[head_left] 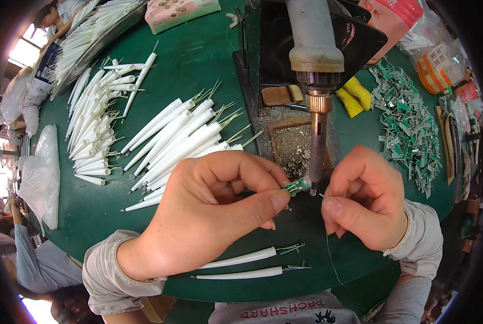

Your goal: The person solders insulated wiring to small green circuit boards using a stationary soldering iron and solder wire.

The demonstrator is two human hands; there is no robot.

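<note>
Between the thumb and fingertips of my left hand [203, 210] is a small green circuit board [298, 186], its free end right by the tip of a soldering iron [318, 146]. The iron hangs tip-down from above. My right hand [366, 202] is on the iron's other side, thumb and forefinger pinching a thin solder wire [331, 256]. One short end of the wire points toward the tip; the rest droops below the hand. Below my left hand, two white tapered tubes [240, 274] with wires and small parts at their right ends lie on the table.
Wired white tubes [168, 143] lie in a row, more in a heap [95, 129] farther left. Green board pieces [406, 121] are piled at right. A yellow sponge [354, 97] and a brown block [281, 95] flank the iron. Other people [41, 262] sit at left.
</note>
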